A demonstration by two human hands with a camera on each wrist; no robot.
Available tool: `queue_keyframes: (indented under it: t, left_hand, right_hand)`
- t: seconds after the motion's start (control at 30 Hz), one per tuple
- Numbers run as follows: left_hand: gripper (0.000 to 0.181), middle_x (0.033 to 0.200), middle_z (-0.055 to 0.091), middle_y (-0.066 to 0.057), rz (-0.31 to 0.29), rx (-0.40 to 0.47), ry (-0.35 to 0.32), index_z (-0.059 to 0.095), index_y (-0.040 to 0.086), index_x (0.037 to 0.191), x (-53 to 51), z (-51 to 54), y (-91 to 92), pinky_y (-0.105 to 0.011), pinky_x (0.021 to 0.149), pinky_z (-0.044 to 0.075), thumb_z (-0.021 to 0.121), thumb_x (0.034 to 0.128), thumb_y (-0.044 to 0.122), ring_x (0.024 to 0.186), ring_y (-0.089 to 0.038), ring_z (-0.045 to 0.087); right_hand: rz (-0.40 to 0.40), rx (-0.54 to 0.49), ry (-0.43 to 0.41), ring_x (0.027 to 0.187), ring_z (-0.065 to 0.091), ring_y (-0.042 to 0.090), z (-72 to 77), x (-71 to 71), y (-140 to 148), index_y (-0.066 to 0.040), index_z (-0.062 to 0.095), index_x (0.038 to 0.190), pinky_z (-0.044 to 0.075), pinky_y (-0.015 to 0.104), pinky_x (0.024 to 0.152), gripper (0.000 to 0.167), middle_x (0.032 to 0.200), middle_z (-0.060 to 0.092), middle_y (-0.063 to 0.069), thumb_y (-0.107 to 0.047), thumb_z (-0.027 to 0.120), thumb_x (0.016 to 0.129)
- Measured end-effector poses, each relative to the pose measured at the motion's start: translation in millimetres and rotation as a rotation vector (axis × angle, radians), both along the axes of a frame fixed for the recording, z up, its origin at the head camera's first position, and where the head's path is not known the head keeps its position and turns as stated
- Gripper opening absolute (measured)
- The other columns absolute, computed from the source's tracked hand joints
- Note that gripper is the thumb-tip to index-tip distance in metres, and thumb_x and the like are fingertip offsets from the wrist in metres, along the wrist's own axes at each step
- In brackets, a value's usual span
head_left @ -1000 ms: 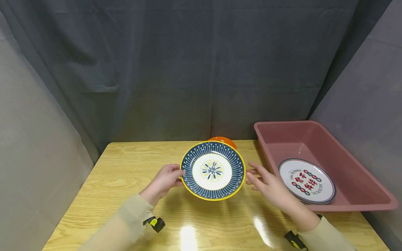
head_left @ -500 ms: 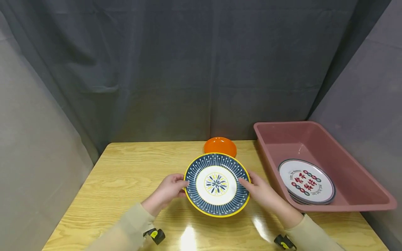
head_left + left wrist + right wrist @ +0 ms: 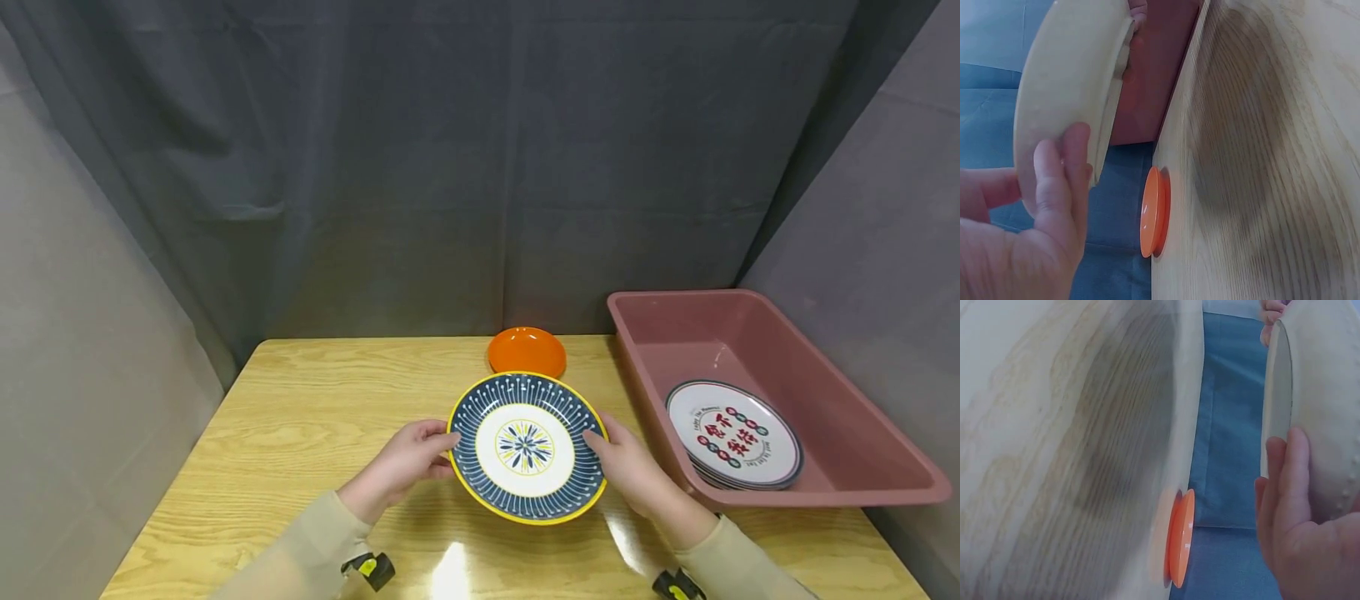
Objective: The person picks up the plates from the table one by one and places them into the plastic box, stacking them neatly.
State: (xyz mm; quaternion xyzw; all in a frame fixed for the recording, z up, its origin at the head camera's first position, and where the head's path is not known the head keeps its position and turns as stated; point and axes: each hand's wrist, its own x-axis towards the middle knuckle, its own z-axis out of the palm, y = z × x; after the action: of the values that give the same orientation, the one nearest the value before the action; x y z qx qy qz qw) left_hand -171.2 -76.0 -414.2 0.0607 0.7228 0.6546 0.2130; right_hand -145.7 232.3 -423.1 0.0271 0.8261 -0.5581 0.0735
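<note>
Between my two hands a round plate [image 3: 525,447] is held above the table, its patterned face tilted toward me. It has a yellow rim, a dark blue band with white strokes and a white centre with a flower motif. My left hand [image 3: 408,458] pinches the left edge, thumb on top and fingers underneath. On the opposite edge my right hand [image 3: 630,467] grips the same way. Both wrist views show the plate's pale underside [image 3: 1066,94] and foot ring, with fingers spread against it. Behind the plate, an orange dish [image 3: 527,350] rests on the table, its near edge partly hidden.
A pink plastic tub [image 3: 847,425] stands at the right of the wooden table [image 3: 322,383]. Inside it lies a stack of white plates [image 3: 735,433] with red lettering. A dark grey curtain [image 3: 390,167] hangs behind the table, and pale cloth walls flank it.
My right hand has closed in from beside the plate and now grips its right edge. The plate has come lower and slightly right, exposing more of the orange dish.
</note>
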Motion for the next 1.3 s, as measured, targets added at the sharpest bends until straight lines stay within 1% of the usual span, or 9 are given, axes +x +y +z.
queue_keyframes:
  t: [0.17,0.37,0.47,0.73,0.97,1.03,1.13,1.23,1.3]
  left_hand:
    - [0.034,0.095,0.066,-0.004,0.017,0.015,-0.011,0.056,-0.009,0.125,-0.6,-0.6,1.5,-0.034,0.08,0.059,0.055,0.1041,0.017,0.076,-0.012,0.064]
    - [0.027,0.092,0.064,-0.004,0.039,0.014,-0.001,0.056,-0.006,0.118,-0.3,-0.7,2.5,-0.037,0.08,0.059,0.054,0.1028,0.016,0.076,-0.013,0.064]
    - [0.024,0.092,0.063,-0.003,0.049,0.034,0.003,0.056,-0.005,0.114,0.5,1.6,3.4,-0.032,0.078,0.059,0.055,0.1021,0.016,0.074,-0.013,0.064]
    - [0.022,0.092,0.061,-0.003,0.058,0.055,-0.006,0.055,-0.005,0.111,0.4,2.4,4.3,-0.027,0.073,0.059,0.055,0.101,0.014,0.072,-0.013,0.065]
    - [0.022,0.092,0.061,-0.004,0.057,0.053,-0.01,0.051,-0.002,0.112,0.9,1.8,2.8,-0.03,0.072,0.056,0.052,0.1017,0.018,0.072,-0.013,0.066]
    - [0.028,0.094,0.061,-0.004,0.041,0.053,-0.014,0.048,-0.002,0.119,1.6,1.2,1.5,-0.031,0.072,0.055,0.052,0.1028,0.021,0.074,-0.012,0.066]
    - [0.042,0.099,0.065,-0.003,-0.003,0.063,-0.03,0.043,-0.003,0.136,2.8,-0.1,-0.3,-0.031,0.075,0.054,0.051,0.1051,0.025,0.078,-0.01,0.067]
    - [0.057,0.101,0.069,0.002,-0.08,0.11,-0.041,0.032,-0.001,0.151,3.8,-0.6,-2.3,-0.031,0.081,0.054,0.046,0.1079,0.032,0.084,-0.009,0.069]
    - [0.06,0.104,0.069,0.005,-0.14,0.149,-0.038,0.03,-0.001,0.154,4.2,-0.1,-3.8,-0.032,0.084,0.054,0.038,0.1094,0.039,0.087,-0.009,0.07]
  right_hand:
    - [-0.031,-0.008,0.028,0.12,0.062,0.031,-1.2,1.5,-0.4,0.01,0.037,0.151,0.05,0.042,0.104,0.048,0.137,0.06,0.029,-0.012,0.044,0.109]
    - [-0.021,-0.021,0.021,0.106,0.067,0.021,3.3,0.0,0.5,0.007,0.042,0.149,0.054,0.026,0.087,0.045,0.129,0.065,0.025,-0.013,0.045,0.109]
    - [-0.015,-0.019,0.007,0.1,0.067,0.017,5.7,-0.9,0.9,0.007,0.045,0.147,0.054,0.025,0.084,0.044,0.124,0.067,0.023,-0.014,0.046,0.108]
    - [-0.012,-0.007,-0.008,0.1,0.066,0.016,8.6,-1.9,1.5,0.008,0.046,0.146,0.053,0.024,0.086,0.044,0.124,0.067,0.023,-0.013,0.047,0.107]
    - [0.012,-0.124,-0.032,0.086,0.067,0.013,9.5,1.9,-1.1,0.013,0.046,0.143,0.057,0.025,0.076,0.043,0.108,0.069,0.017,-0.011,0.046,0.107]
    - [0.017,-0.157,-0.035,0.086,0.067,0.013,9.2,3.5,-3.0,0.013,0.043,0.145,0.058,0.026,0.075,0.045,0.109,0.069,0.017,-0.011,0.046,0.108]
    - [0.021,-0.163,-0.021,0.088,0.067,0.012,10.7,5.5,-5.3,0.013,0.041,0.148,0.058,0.025,0.077,0.047,0.114,0.069,0.02,-0.012,0.046,0.108]
    - [0.01,-0.149,-0.011,0.087,0.068,0.012,16.2,6.6,-5.6,0.012,0.041,0.148,0.058,0.025,0.076,0.047,0.113,0.069,0.02,-0.012,0.046,0.108]
    - [0.007,-0.142,-0.009,0.085,0.069,0.011,21.8,7.0,-4.1,0.013,0.04,0.147,0.058,0.026,0.075,0.047,0.11,0.07,0.019,-0.013,0.046,0.108]
